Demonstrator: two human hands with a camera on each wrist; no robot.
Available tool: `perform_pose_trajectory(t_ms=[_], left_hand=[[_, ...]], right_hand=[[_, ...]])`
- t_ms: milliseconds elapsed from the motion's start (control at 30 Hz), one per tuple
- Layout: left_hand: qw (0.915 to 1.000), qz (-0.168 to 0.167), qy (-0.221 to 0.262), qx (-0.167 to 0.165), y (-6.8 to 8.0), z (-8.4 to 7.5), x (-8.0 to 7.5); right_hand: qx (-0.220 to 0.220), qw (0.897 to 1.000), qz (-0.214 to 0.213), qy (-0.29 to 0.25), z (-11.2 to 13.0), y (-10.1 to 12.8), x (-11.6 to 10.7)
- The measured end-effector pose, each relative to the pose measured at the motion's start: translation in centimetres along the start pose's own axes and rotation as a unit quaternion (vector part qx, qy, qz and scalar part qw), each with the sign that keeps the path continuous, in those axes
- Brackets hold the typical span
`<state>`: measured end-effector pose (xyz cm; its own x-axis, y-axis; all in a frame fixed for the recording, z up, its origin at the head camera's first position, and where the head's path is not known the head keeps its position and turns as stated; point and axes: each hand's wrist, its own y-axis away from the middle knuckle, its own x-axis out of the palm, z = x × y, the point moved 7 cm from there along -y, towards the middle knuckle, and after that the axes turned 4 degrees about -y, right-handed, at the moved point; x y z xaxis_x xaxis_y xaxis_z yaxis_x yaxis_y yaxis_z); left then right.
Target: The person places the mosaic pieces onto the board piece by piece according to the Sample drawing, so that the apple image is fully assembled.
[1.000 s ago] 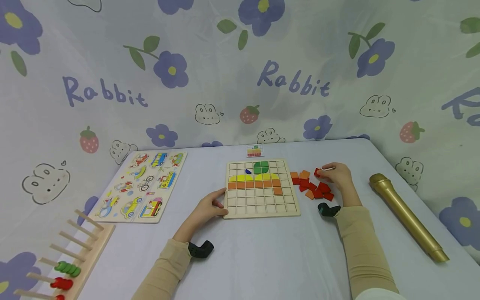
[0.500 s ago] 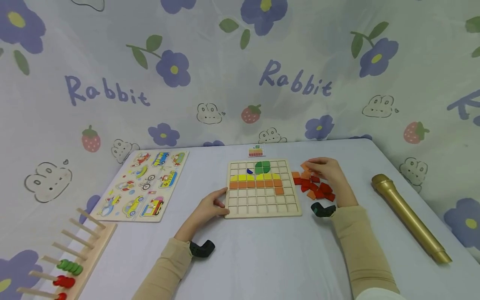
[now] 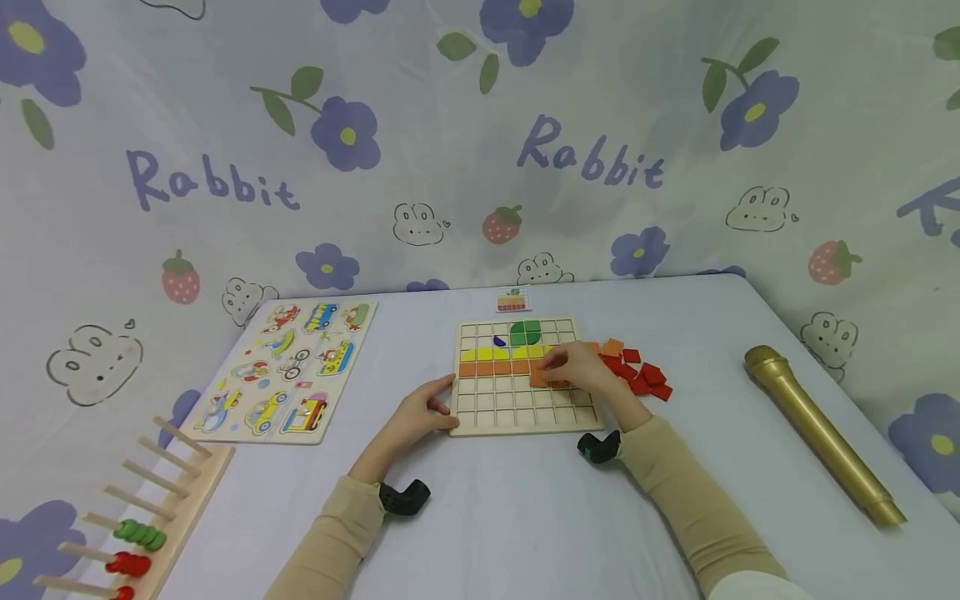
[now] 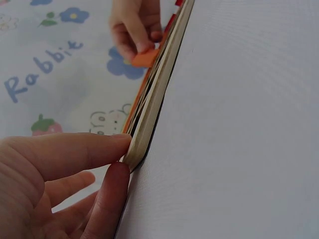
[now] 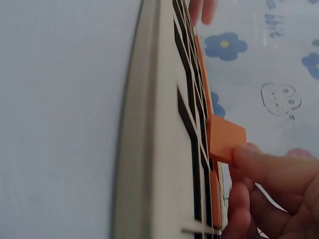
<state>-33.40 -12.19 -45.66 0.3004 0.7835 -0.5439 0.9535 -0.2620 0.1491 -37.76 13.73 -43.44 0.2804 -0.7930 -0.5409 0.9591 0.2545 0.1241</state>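
Right hand (image 3: 581, 371) has come off the tile pile (image 3: 637, 373) and is over the board (image 3: 525, 414) now, pinching an orange tile (image 5: 227, 138) that's tipped into a cell on the second orange row, not flat yet. Left hand (image 3: 420, 411) hasn't budged, thumb and fingers gripping the board's near left corner flat on the bench (image 3: 525, 517). Red and orange tiles lie just right of the board. Gold mic (image 3: 821, 433) sits well off right, vehicle puzzle (image 3: 288, 371) off left.

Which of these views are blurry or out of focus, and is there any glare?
Head view: sharp and evenly lit, no glare, slight wide-angle bend at the edges. Right wrist view: the grid board edge is blurred close up, while the orange tile is clearer. Left wrist view: the left hand is soft and near.
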Motion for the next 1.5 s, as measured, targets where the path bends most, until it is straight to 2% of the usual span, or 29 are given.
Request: perform_pose_trajectory(t_ms=[133, 333, 467, 567, 700, 833, 967, 1100, 1267, 1367, 1500], left_hand=[[1.0000, -0.002, -0.001, 0.002, 0.0, 0.0, -0.1], [1.0000, -0.003, -0.003, 0.005, -0.1, 0.0, -0.1], [1.0000, -0.001, -0.004, 0.005, -0.1, 0.0, -0.1], [1.0000, -0.003, -0.003, 0.005, -0.1, 0.1, -0.1], [1.0000, -0.005, -0.003, 0.006, -0.1, 0.2, 0.0], [1.0000, -0.005, -0.004, 0.006, -0.1, 0.1, 0.0], [1.0000, -0.008, 0.000, 0.000, -0.1, 0.2, -0.1], [1.0000, -0.008, 0.001, -0.002, 0.0, 0.2, -0.1], [1.0000, -0.006, -0.004, 0.003, -0.1, 0.3, -0.1], [1.0000, -0.005, -0.004, 0.002, -0.1, 0.2, -0.1], [1.0000, -0.005, -0.002, -0.001, -0.1, 0.2, -0.1]], right_hand=[[0.003, 0.999, -0.016, 0.029, 0.4, 0.2, 0.3], [0.004, 0.999, -0.012, 0.031, 0.5, 0.3, 0.4], [-0.008, 0.999, -0.004, 0.032, 0.6, 0.4, 0.6], [-0.036, 0.999, -0.002, 0.036, 0.9, 0.4, 0.4], [-0.024, 1.000, -0.016, 0.007, 0.1, 0.2, -1.2], [0.030, 0.996, -0.048, -0.064, -2.0, 0.2, -4.2], [0.069, 0.989, -0.090, -0.094, -4.0, 0.6, -7.0], [0.102, 0.984, -0.122, -0.076, -5.5, 1.2, -8.5], [0.116, 0.987, -0.115, -0.005, -6.4, 1.1, -8.7], [0.111, 0.987, -0.110, 0.026, -6.4, 1.1, -8.6], [0.089, 0.987, -0.131, 0.031, -5.8, 1.2, -8.6]])
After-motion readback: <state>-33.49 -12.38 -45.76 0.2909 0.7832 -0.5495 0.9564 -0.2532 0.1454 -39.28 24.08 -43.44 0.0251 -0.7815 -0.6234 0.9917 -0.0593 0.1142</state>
